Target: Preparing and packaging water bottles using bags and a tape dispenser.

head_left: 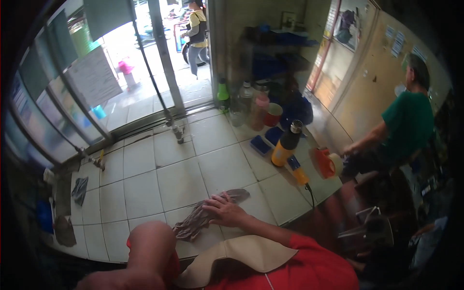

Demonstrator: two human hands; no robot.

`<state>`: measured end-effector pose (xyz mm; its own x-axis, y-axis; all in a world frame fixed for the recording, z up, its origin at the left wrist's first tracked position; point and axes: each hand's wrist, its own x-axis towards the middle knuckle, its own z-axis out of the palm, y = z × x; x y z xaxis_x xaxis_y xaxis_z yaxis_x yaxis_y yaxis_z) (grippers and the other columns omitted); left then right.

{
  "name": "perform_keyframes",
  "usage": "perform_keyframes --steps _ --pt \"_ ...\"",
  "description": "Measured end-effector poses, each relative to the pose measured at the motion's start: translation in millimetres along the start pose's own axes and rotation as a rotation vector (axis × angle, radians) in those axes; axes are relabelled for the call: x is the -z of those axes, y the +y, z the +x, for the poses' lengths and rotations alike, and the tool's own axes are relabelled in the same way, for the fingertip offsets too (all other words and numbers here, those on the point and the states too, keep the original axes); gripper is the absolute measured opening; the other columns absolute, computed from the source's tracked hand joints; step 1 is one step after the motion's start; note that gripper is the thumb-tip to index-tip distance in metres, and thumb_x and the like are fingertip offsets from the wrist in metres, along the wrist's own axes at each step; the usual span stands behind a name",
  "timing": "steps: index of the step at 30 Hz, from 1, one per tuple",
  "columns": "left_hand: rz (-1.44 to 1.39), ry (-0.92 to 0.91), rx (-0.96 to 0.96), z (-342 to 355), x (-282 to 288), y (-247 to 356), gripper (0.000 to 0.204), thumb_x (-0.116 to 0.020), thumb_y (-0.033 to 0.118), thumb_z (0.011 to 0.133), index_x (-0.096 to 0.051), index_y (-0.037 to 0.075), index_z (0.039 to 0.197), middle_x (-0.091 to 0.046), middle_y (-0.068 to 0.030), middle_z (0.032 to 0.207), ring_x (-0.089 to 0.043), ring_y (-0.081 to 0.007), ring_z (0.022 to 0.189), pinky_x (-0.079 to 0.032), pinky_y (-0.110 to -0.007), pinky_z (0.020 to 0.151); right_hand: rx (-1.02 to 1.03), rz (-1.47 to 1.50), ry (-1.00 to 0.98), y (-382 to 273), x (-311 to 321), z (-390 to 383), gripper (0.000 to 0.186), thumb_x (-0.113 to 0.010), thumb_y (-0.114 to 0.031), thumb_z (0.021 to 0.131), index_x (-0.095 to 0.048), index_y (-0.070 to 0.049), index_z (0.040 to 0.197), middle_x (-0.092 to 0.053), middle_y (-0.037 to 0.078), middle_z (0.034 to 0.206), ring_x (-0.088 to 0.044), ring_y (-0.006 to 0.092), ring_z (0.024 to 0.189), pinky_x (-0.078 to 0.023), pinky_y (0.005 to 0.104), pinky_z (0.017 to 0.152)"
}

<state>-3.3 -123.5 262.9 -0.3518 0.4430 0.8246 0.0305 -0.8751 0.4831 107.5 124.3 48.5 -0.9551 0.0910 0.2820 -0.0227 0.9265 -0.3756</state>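
A crumpled grey-brown cloth [193, 223] lies on the white tiled counter [179, 186] close to its near edge. On top of it rests my right hand [224, 211], fingers spread and lying across the fabric. My left arm [152, 241] is bent at the lower left, close to the camera, and its hand does not show. A curved beige piece [246, 251] lies across my red shirt [314, 268]; I cannot make out what it is.
Toward the right stand an orange-and-black power tool [285, 150], an orange tape dispenser [325, 163] and a blue box [261, 144]. A green bottle [223, 96] stands by the glass. Metal fittings [177, 131] rise from the counter. Someone in green [408, 116] stands at right.
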Motion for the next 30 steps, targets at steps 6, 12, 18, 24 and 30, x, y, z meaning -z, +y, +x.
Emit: perform_keyframes --steps 6,12,18,24,30 --pt "-0.118 0.054 -0.364 15.5 -27.9 20.9 0.020 -0.060 0.008 0.088 -0.066 0.004 0.106 -0.064 -0.0055 0.099 -0.054 -0.0128 0.074 -0.044 -0.024 0.064 -0.002 -0.017 -0.006 2.9 -7.0 -2.2 0.064 -0.065 -0.049 0.088 -0.049 -0.019 0.143 -0.045 0.006 0.150 -0.038 0.0306 0.141 -0.018 0.0593 0.118" --pt "-0.228 0.069 -0.732 49.1 -57.9 34.0 0.016 -0.057 0.013 0.094 -0.065 0.006 0.106 -0.064 -0.0044 0.099 -0.054 -0.0123 0.075 -0.044 -0.023 0.065 -0.027 -0.051 -0.020 3.2 -1.9 -1.4 0.065 -0.065 -0.050 0.088 -0.049 -0.020 0.143 -0.045 0.005 0.151 -0.039 0.0303 0.140 -0.019 0.0597 0.118" --pt "-0.331 0.050 -1.067 131.9 -105.7 22.0 0.015 -0.054 0.017 0.099 -0.065 0.008 0.105 -0.065 -0.0034 0.099 -0.055 -0.0119 0.076 -0.044 -0.022 0.065 -0.022 -0.028 -0.022 -2.3 -1.0 -0.7 0.064 -0.065 -0.050 0.088 -0.050 -0.020 0.143 -0.046 0.005 0.150 -0.039 0.0305 0.141 -0.019 0.0598 0.118" --pt "-0.276 0.042 -1.200 154.9 -112.5 12.7 0.018 -0.054 0.021 0.100 -0.065 0.008 0.105 -0.065 -0.0035 0.100 -0.055 -0.0132 0.080 -0.043 -0.025 0.069 -0.019 -0.016 -0.028 0.0 1.0 0.5 0.064 -0.065 -0.050 0.088 -0.050 -0.021 0.142 -0.047 0.005 0.149 -0.038 0.0309 0.141 -0.019 0.0598 0.118" --pt "-0.081 0.062 -1.278 141.0 -109.8 0.0 0.022 -0.054 0.027 0.099 -0.066 0.009 0.105 -0.066 -0.0045 0.102 -0.054 -0.0162 0.088 -0.041 -0.032 0.076 -0.024 0.001 -0.049 1.3 1.9 1.0 0.063 -0.065 -0.051 0.087 -0.051 -0.020 0.141 -0.047 0.005 0.149 -0.038 0.0309 0.141 -0.018 0.0603 0.118"
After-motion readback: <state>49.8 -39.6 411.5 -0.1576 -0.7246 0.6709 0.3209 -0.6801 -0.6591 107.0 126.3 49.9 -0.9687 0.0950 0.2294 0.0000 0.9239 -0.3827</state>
